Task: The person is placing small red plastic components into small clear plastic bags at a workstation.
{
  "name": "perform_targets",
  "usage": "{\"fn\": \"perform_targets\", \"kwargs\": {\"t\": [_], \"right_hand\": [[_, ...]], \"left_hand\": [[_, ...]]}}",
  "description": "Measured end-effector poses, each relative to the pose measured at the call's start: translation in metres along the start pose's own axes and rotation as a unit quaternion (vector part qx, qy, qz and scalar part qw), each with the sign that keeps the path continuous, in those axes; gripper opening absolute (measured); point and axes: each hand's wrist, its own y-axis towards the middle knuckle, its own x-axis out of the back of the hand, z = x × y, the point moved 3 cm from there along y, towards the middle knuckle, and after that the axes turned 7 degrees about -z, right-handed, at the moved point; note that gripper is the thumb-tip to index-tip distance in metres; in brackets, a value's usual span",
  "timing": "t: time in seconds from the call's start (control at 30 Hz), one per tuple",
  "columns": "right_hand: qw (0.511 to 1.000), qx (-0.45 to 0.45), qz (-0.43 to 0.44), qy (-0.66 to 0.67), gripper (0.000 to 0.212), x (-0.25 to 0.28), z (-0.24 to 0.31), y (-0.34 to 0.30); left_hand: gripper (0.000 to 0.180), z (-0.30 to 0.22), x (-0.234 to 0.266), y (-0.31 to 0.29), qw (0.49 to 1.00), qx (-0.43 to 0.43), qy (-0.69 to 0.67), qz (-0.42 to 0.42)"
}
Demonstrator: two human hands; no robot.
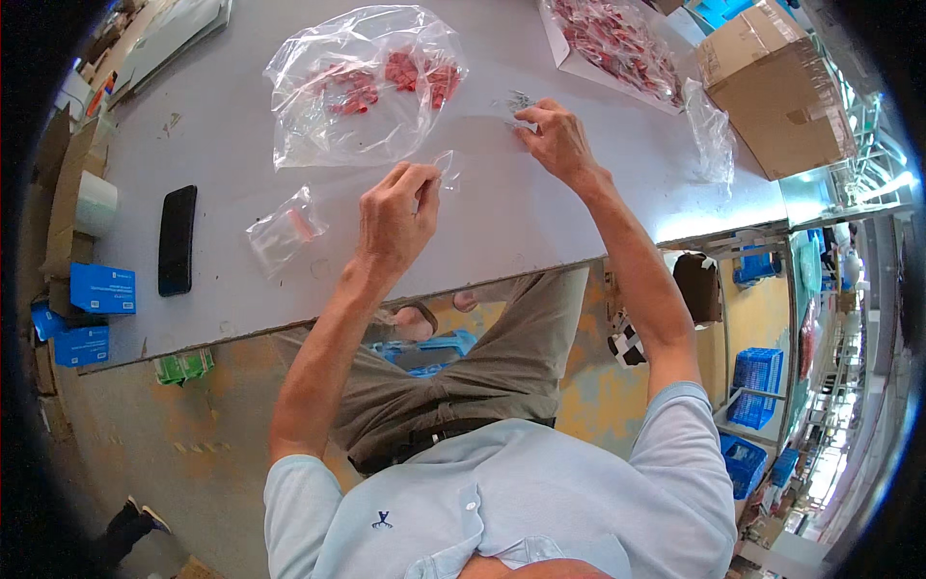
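My left hand is closed in a pinch on a small clear plastic bag, which sticks out past the fingertips. My right hand is farther away and to the right, with thumb and forefinger drawn together around a small shiny metal piece, partly hidden by the fingers. Just beyond the forefinger lies a little heap of metal pieces on the table. Behind my left hand, a large clear bag holds red pieces. Small clear zip bags lie to the left of my left wrist.
A white box full of red packets stands far right, beside a crumpled clear bag and a cardboard box. On the left are a black phone, blue boxes and a white roll. The table's near edge runs before my lap.
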Motion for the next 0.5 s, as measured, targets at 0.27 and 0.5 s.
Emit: {"fn": "perform_targets", "kwargs": {"t": [0.27,0.5], "right_hand": [[0.995,0.047,0.07,-0.048,0.009,-0.018,0.0,0.018],[0.986,-0.047,0.036,0.155,0.012,-0.011,0.035,0.001]], "left_hand": [[0.012,-0.003,-0.003,-0.001,0.996,-0.072,0.051,0.001],[0.013,0.001,-0.004,-0.007,0.987,-0.121,0.109,-0.004]]}}
